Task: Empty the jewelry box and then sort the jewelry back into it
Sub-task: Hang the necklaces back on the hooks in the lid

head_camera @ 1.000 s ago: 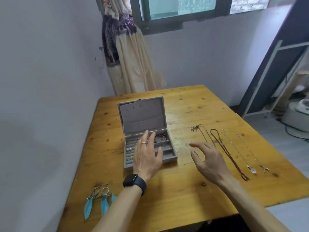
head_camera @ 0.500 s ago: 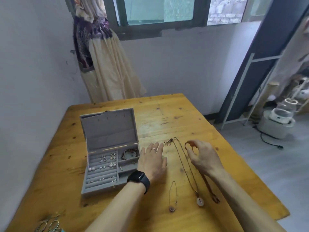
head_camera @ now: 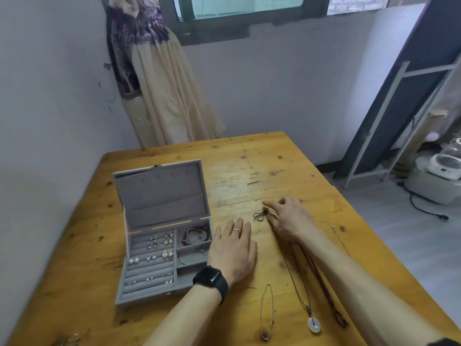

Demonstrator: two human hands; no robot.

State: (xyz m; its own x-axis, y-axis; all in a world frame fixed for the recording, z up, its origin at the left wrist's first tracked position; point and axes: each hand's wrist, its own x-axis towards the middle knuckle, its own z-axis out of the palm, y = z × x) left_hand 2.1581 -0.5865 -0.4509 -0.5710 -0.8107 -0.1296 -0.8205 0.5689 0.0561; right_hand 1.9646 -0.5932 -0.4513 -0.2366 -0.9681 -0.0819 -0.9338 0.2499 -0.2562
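Open box (head_camera: 162, 196) on the counter (head_camera: 249, 171), earrings (head_camera: 152, 242) in its slots. The left hand (head_camera: 232, 255) lies flat, fingers straight, beside the box. The right hand (head_camera: 290, 218) pinches the knotted end of the cord necklace (head_camera: 299, 292), which trails toward the viewer. The cord is probably light, limp and easily tangled, so the knot is the best hold, with the pendant (head_camera: 313, 325) dragging behind.
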